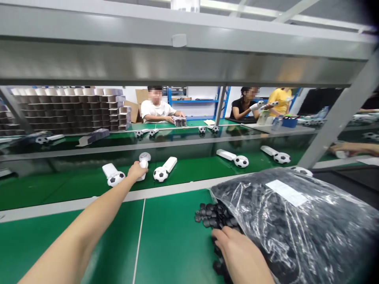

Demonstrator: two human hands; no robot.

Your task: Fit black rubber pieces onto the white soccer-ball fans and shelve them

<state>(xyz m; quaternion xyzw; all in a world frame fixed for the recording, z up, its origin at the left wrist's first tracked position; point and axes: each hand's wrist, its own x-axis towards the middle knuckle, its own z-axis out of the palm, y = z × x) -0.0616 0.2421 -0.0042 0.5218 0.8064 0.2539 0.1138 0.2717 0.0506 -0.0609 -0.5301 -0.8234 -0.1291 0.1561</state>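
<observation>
My left hand (137,171) reaches over to the belt, its fingers wrapped round a white handled device with a round head (145,157). Similar white devices with football-patterned ends lie on both sides of it, one (114,175) to the left and another (164,169) to the right. Down on the near worktop, my right hand (237,252) has its fingers curled over small black plastic parts (211,215). These spill from the mouth of a big clear plastic bag (296,225). The fingertips are hidden, so what they hold cannot be made out.
The green conveyor belt (195,169) carries more devices, including one (233,158) farther right. A grey metal beam (189,65) crosses overhead, and a slanted post (334,106) stands at right. Stacked open boxes (68,110) and several people are beyond; one person (158,108) handles a box.
</observation>
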